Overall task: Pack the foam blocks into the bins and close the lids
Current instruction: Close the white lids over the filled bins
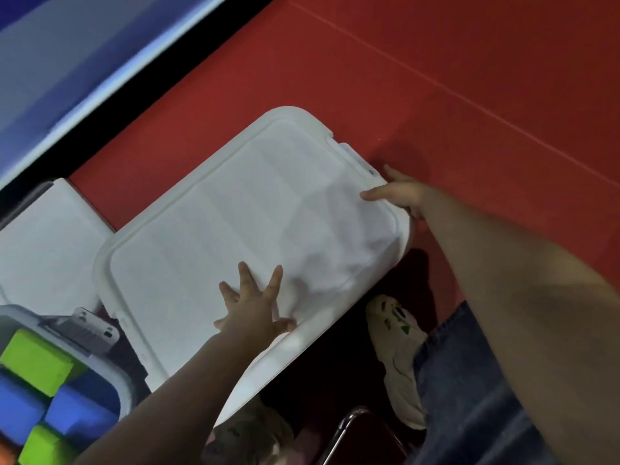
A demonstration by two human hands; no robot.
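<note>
- Two bare hands work a white bin lid (248, 213) lying on the red floor mat (436, 78).
- Left hand (256, 305) presses flat, fingers spread, at the lid's near edge.
- Right hand (401, 194) grips the lid's right corner.
- Left of the lid, an open bin (125, 385) holds green foam blocks (35, 360) and blue foam blocks (80, 411).

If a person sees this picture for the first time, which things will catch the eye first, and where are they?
The large white lid fills the centre, against the red floor. The left hand presses flat on its near edge with spread fingers, while the right hand grips its right corner. At the lower left, an open bin shows bright green and blue foam blocks.
</note>
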